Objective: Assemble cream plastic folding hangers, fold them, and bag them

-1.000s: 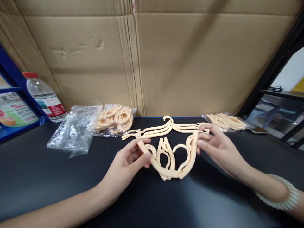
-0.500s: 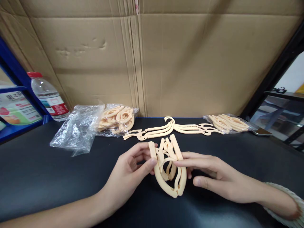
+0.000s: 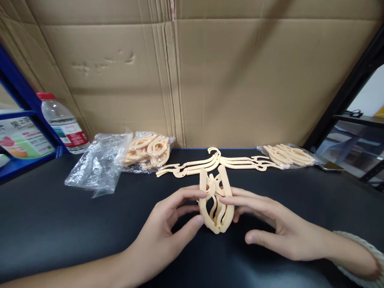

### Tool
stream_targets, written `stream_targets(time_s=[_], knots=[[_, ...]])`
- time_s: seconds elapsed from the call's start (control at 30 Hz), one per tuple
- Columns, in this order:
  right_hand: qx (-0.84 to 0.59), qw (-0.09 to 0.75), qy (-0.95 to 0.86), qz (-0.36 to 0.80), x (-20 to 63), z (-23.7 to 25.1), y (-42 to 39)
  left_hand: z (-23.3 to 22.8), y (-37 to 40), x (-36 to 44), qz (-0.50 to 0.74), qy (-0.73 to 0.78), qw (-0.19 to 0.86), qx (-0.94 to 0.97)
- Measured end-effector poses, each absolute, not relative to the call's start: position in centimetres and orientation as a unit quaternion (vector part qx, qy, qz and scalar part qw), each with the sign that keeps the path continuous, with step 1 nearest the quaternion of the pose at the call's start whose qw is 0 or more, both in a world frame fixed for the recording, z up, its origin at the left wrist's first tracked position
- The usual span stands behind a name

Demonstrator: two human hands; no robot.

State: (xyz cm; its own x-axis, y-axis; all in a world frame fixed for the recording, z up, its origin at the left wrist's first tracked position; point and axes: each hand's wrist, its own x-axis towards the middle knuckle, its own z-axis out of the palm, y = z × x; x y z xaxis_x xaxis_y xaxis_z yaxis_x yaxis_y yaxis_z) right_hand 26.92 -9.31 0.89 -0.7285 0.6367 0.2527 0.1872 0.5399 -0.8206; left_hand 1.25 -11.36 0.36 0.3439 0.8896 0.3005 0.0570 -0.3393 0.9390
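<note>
Between my two hands stand folded cream folding hangers [image 3: 229, 220], pressed together side by side with their arms pointing up. My left hand [image 3: 174, 224] grips their left side, thumb low and index finger across the front. On the right side my right hand [image 3: 270, 218] has its index fingertip on the front and other fingers behind; its thumb is held apart. Just beyond them, unfolded cream hangers [image 3: 207, 163] lie spread with the hook pointing away. How many are in the folded bunch I cannot tell.
At the back left are a bag of folded hangers [image 3: 150, 150] and a crumpled clear plastic bag [image 3: 99, 164]. A red-capped bottle [image 3: 67, 128] stands by the blue shelf. Another bagged set [image 3: 288, 155] lies back right, near a flat phone-like object [image 3: 331, 167]. Cardboard [image 3: 240, 80] walls the back.
The two sides of the folded hangers have come closer together and the bunch is slightly farther from me. My left hand has moved right with it; the right hand has barely moved.
</note>
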Motion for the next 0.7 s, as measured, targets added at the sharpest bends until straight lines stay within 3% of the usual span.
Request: stream_targets(time_s=[0.17,0.33,0.53,0.63,0.7], knots=[[-0.25,0.279,-0.844,0.385,26.9,1.3,-9.4,0.3,-11.4,1.1,0.431,0.333,0.474,0.692],[-0.226,0.261,-0.859,0.379,26.7,1.6,-9.5,0.5,-12.0,0.6,0.375,0.312,0.381,0.785],[-0.268,0.345,-0.797,0.416,27.7,0.8,-8.7,0.3,-11.9,0.1,0.346,0.331,0.356,0.802],[-0.343,0.405,-0.762,0.373,28.3,0.6,-7.6,0.2,-11.7,0.2,0.339,0.35,0.307,0.817],[-0.401,0.362,-0.786,0.301,28.6,0.5,-6.9,0.3,-11.7,0.3,0.328,0.361,0.268,0.831]])
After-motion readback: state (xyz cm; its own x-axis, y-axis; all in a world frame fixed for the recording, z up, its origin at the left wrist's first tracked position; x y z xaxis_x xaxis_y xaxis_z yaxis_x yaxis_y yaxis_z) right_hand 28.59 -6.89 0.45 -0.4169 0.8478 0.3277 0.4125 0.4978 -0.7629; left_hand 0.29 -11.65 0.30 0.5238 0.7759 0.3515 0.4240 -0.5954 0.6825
